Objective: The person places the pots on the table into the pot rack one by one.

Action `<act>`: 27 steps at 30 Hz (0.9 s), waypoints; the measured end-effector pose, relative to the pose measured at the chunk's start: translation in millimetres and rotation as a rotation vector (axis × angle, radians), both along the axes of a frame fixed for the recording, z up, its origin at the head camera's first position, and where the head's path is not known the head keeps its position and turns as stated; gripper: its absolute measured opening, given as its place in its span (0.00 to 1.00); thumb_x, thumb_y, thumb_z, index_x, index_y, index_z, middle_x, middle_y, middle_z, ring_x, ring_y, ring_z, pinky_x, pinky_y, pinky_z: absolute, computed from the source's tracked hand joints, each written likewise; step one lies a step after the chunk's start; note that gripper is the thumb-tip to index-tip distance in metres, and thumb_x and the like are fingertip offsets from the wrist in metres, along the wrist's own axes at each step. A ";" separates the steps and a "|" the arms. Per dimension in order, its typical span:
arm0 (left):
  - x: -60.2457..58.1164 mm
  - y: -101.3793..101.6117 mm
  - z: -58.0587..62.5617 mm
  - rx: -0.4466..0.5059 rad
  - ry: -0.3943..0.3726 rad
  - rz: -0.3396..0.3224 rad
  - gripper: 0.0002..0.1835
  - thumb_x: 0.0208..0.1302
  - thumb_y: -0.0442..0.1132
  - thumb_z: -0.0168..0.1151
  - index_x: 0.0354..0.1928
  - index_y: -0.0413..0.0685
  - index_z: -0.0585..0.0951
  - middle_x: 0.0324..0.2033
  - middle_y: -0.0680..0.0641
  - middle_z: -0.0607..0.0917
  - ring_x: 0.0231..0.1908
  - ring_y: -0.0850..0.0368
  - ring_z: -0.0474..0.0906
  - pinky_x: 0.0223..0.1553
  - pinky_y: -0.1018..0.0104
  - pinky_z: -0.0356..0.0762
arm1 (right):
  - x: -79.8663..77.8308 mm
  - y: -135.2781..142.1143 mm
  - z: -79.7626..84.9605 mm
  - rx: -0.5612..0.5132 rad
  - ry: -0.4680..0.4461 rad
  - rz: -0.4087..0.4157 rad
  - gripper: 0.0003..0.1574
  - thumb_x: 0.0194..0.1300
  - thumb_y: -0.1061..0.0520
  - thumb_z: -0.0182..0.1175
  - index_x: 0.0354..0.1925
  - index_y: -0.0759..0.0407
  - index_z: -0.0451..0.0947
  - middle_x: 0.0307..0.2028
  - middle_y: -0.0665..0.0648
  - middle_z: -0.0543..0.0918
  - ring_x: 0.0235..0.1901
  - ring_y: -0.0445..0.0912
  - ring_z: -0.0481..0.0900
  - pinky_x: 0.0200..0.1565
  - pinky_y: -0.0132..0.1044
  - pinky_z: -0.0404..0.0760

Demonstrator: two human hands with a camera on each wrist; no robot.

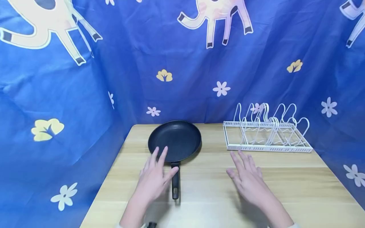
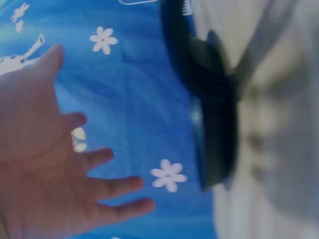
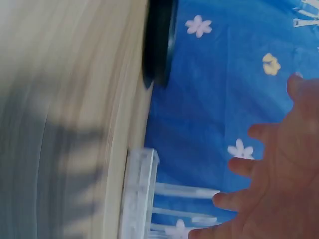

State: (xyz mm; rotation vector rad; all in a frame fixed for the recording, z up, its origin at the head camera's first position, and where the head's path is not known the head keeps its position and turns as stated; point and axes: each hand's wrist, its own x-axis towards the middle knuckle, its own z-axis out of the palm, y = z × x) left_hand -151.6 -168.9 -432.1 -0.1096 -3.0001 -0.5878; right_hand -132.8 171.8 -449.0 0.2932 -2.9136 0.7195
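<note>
A black frying pan (image 1: 174, 139) is lying flat on the wooden table (image 1: 285, 190), its bowl just beyond the left hand (image 1: 155, 177) and its handle (image 1: 175, 180) pointing back toward the person, running right beside that hand's thumb. The left hand is hovering with its fingers straight and spread, holding nothing; its fingertips are overlapping the pan's near rim in the head view, though whether they are touching it cannot be told. The handle lying close to the thumb is probably what is making this hand the nearer one for a grasp. In the blurred left wrist view the same hand (image 2: 45, 169) is showing an open palm, with the pan (image 2: 212, 99) edge-on across from it.

The right hand (image 1: 248, 179) is also hanging open and empty, palm down, off to the right of the handle. Just beyond its fingertips a white wire rack (image 1: 266, 131) is standing near the table's far edge, its upright loops empty.

The table is light wood with a plain grain. A blue cloth (image 1: 114, 79) printed with flowers and pale animals is draping around it on three sides.
</note>
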 end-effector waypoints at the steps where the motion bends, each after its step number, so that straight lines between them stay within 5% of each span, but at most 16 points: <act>1: 3.8 -3.7 -3.9 0.059 -0.003 0.017 0.48 0.63 0.81 0.36 0.80 0.71 0.43 0.79 0.40 0.50 0.75 0.31 0.56 0.68 0.27 0.62 | -0.1 -4.0 -0.6 -0.031 0.012 0.017 0.41 0.78 0.33 0.41 0.80 0.38 0.43 0.80 0.61 0.48 0.77 0.70 0.48 0.66 0.81 0.50; 5: 17.3 -12.7 -21.7 0.289 -0.070 0.099 0.44 0.68 0.76 0.42 0.75 0.55 0.58 0.68 0.39 0.70 0.60 0.40 0.78 0.60 0.38 0.77 | -5.2 -17.8 0.4 -0.190 -0.032 0.111 0.40 0.76 0.34 0.48 0.78 0.44 0.54 0.76 0.59 0.61 0.72 0.61 0.66 0.70 0.66 0.66; 8: 23.6 -13.7 -33.1 0.423 -0.162 0.121 0.41 0.69 0.73 0.45 0.70 0.49 0.62 0.59 0.41 0.79 0.46 0.52 0.85 0.46 0.51 0.85 | -12.3 -24.0 3.7 -0.304 -0.130 0.155 0.37 0.73 0.33 0.52 0.74 0.41 0.62 0.73 0.51 0.67 0.66 0.53 0.76 0.70 0.58 0.71; 11: 26.6 -12.8 -39.7 0.610 -0.279 0.073 0.39 0.73 0.67 0.47 0.67 0.41 0.62 0.54 0.39 0.83 0.40 0.55 0.85 0.36 0.58 0.86 | -21.3 -29.3 7.0 -0.388 -0.185 0.202 0.33 0.74 0.35 0.54 0.71 0.42 0.67 0.68 0.48 0.72 0.61 0.50 0.80 0.66 0.54 0.77; 15: 29.4 -10.5 -46.2 0.923 -0.481 -0.016 0.36 0.77 0.58 0.47 0.65 0.29 0.62 0.48 0.37 0.84 0.40 0.51 0.85 0.34 0.54 0.89 | -31.4 -45.1 6.6 -0.450 -0.221 0.272 0.31 0.75 0.40 0.54 0.69 0.49 0.69 0.63 0.51 0.76 0.59 0.50 0.80 0.58 0.50 0.83; 20: 23.8 0.2 -52.1 1.189 -0.680 -0.085 0.28 0.78 0.52 0.50 0.61 0.31 0.65 0.44 0.50 0.84 0.40 0.57 0.86 0.37 0.58 0.89 | -44.9 -80.9 -4.7 -0.446 -0.287 0.330 0.32 0.74 0.38 0.54 0.66 0.54 0.73 0.54 0.51 0.80 0.51 0.45 0.82 0.52 0.40 0.84; 23: 18.1 7.7 -57.1 1.302 -0.744 -0.111 0.21 0.78 0.48 0.51 0.57 0.36 0.67 0.42 0.53 0.82 0.39 0.60 0.84 0.38 0.63 0.88 | -52.4 -104.3 -16.1 -0.534 -0.446 0.352 0.34 0.73 0.39 0.55 0.65 0.60 0.73 0.50 0.54 0.81 0.43 0.47 0.83 0.43 0.40 0.87; 27: 8.4 14.3 -66.1 1.418 -0.785 -0.152 0.14 0.77 0.43 0.53 0.54 0.42 0.69 0.39 0.53 0.81 0.37 0.62 0.84 0.44 0.63 0.88 | -61.9 -130.3 -30.0 -0.786 -0.722 0.346 0.28 0.74 0.43 0.56 0.56 0.65 0.78 0.41 0.58 0.85 0.33 0.47 0.83 0.35 0.42 0.87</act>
